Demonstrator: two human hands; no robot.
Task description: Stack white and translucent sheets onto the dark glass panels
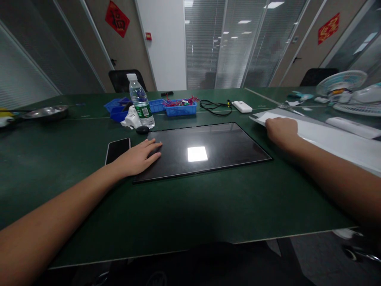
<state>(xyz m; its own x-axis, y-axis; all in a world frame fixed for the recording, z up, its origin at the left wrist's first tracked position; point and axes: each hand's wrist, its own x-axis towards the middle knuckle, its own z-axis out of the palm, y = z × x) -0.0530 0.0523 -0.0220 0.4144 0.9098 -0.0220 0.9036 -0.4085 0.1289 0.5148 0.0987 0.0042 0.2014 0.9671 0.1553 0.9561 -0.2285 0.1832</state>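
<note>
A flat black screen panel (214, 139) lies face up on the green table, with a bright square of light reflected in it. My left hand (138, 158) rests on the panel's left side, palm down with the fingers spread. Beside that hand lies a dark-faced phone (117, 151). Right of the panel, my right hand (282, 130) is closed at the near-left end of a white sheet (330, 139). Its fingertips are hidden by the hand itself. The sheet lies over a grey one whose edge shows behind.
Behind the panel stand a water bottle (140, 101), a small black rounded object (143, 130), blue bins (180, 109) with wires, a black cable (216, 108) and a white box (242, 106). Fan parts (342, 85) lie far right, a metal pan (47, 113) far left. The green table's (193, 222) edge is near me.
</note>
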